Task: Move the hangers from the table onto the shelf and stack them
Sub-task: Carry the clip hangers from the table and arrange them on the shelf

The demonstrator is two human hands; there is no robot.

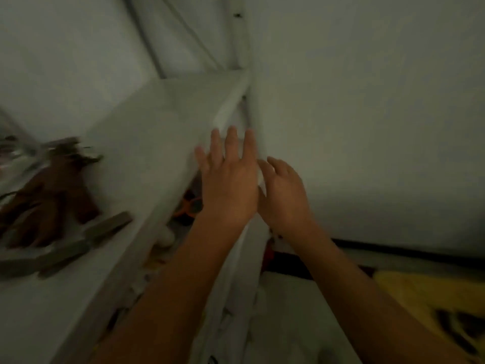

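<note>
The view is dim and blurred. A white shelf (157, 132) runs from the lower left up to the middle. On its left part lies a stack of brown wooden hangers (49, 198) with dark metal hooks. My left hand (228, 179) is raised in front of the shelf's front edge with its fingers straight and spread, holding nothing. My right hand (283, 193) is just beside it, fingers loosely bent, and it too holds nothing. The two hands nearly touch at the thumbs.
Grey flat bars (86, 243) lie on the shelf below the hangers. Under the shelf sit an orange object (191, 203) and white items. A white wall (367, 114) fills the right side. A yellow patterned cloth (433, 303) lies at the lower right.
</note>
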